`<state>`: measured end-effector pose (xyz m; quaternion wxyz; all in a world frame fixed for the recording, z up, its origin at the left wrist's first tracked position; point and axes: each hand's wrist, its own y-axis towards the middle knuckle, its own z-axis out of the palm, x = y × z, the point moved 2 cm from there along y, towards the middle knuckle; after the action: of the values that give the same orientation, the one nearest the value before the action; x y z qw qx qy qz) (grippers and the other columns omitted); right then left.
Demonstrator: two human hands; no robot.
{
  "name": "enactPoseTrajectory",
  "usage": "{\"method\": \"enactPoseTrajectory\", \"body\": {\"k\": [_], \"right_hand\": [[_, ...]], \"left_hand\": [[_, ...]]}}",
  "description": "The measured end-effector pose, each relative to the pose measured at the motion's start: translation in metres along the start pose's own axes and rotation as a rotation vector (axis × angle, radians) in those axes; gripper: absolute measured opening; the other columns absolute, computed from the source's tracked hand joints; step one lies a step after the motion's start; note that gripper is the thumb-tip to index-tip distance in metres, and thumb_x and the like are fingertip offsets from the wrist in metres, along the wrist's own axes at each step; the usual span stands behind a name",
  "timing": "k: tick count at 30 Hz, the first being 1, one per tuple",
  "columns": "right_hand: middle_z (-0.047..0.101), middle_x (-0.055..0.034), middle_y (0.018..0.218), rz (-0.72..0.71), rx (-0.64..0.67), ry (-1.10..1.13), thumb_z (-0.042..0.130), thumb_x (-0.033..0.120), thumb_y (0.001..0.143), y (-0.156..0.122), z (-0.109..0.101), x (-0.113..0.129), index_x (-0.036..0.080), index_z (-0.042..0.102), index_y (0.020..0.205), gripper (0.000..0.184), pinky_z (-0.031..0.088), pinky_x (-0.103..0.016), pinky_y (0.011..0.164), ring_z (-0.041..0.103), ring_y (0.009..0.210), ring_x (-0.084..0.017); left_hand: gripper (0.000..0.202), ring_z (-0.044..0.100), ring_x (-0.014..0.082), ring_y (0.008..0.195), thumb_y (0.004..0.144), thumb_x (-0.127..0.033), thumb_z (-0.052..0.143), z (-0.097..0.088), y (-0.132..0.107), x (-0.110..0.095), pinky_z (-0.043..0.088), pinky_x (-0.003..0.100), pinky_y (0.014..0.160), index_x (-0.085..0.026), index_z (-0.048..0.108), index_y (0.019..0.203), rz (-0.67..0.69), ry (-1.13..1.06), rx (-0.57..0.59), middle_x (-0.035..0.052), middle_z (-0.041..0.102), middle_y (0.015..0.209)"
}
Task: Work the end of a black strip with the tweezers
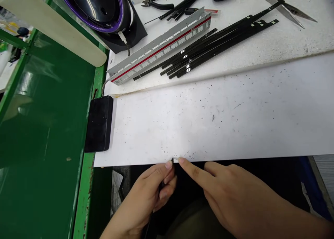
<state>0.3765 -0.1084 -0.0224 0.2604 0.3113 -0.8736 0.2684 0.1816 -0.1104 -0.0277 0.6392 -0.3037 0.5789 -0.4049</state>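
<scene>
From the head camera, both hands meet at the near edge of the white sheet [208, 127], and the work in hand looks like fine handling of a very small dark piece [172, 159] at the sheet's lip. The left hand [151, 193] is closed in a pinch: thumb and curled fingers clamp a thin dark strip or tool [156, 200] that runs down through the fist, its tip poking out just above the thumbnail and touching the sheet edge; what exactly it is I cannot tell. The right hand [235, 197] holds nothing, its index finger stretched out so the fingertip sits just beside that tip, the other fingers loosely folded. To do this well, I judge the pinch should stay firm and low, with the right fingertip steadying the tip rather than pushing it, since so slight a piece could slip off the edge into the dark gap below. Both wrists hang below the sheet, forearms coming up from the near side, palms turned inward toward each other. Away from the grip, far across the sheet, lie a grey model train shell with a red stripe [161, 47] and, just to its right, a bundle of black strips [216, 40]; beyond those are cutters [156, 3] and tweezers [289, 9]. Left of the grip, a black block [99, 124] sits at the sheet's edge beside the green conveyor belt [44, 127].
</scene>
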Motion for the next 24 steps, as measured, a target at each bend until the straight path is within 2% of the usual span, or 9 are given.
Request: {"method": "enactPoseTrajectory", "body": {"k": [4,8,13,17,24], "right_hand": [[0.061,0.0005,0.084,0.027,-0.015,0.073,0.052,0.006,0.078,-0.0025,-0.0009,-0.0027,0.031,0.013,0.157,0.091,0.030,-0.028,0.053,0.057,0.061,-0.016],[0.059,0.0018,0.083,0.014,-0.058,0.109,0.049,0.003,0.084,-0.0017,0.0007,-0.0055,0.033,0.015,0.157,0.086,0.031,-0.027,0.053,0.057,0.063,-0.015],[0.056,0.0015,0.075,-0.029,-0.112,0.014,0.054,0.008,0.081,-0.0014,0.0017,-0.0044,0.026,0.020,0.156,0.084,0.021,-0.028,0.046,0.048,0.052,-0.013],[0.052,0.0031,0.068,-0.015,-0.151,-0.091,0.052,0.003,0.073,-0.0031,0.0011,-0.0006,0.025,0.022,0.155,0.090,0.013,-0.029,0.044,0.040,0.044,-0.013],[0.055,0.0046,0.070,0.027,-0.135,0.037,0.052,0.005,0.083,-0.0016,-0.0001,-0.0011,0.029,0.025,0.154,0.080,0.021,-0.028,0.048,0.050,0.054,-0.014]], "left_hand": [[0.042,0.023,0.0053,0.041,0.091,-0.053,0.053,-0.0025,0.0003,-0.0016,0.014,0.018,0.037,-0.019,0.044,0.067,0.011,0.022,0.018,-0.0064,0.037,0.051],[0.043,0.024,0.0051,0.040,0.090,-0.054,0.054,-0.0021,-0.0001,-0.0028,0.015,0.018,0.037,-0.019,0.044,0.066,0.006,0.024,0.004,-0.0066,0.037,0.050],[0.043,0.022,0.0048,0.041,0.090,-0.053,0.054,-0.0022,-0.0003,-0.0034,0.015,0.017,0.037,-0.019,0.043,0.067,0.000,0.025,-0.008,-0.0073,0.035,0.050],[0.044,0.021,0.0046,0.040,0.087,-0.056,0.057,-0.0024,0.0014,-0.0044,0.015,0.017,0.036,-0.020,0.042,0.066,-0.014,0.016,0.015,-0.0076,0.035,0.050],[0.044,0.023,0.0047,0.040,0.089,-0.053,0.055,-0.0038,0.0011,-0.0059,0.016,0.017,0.036,-0.019,0.041,0.064,0.024,0.065,0.025,-0.0073,0.034,0.051]]}}
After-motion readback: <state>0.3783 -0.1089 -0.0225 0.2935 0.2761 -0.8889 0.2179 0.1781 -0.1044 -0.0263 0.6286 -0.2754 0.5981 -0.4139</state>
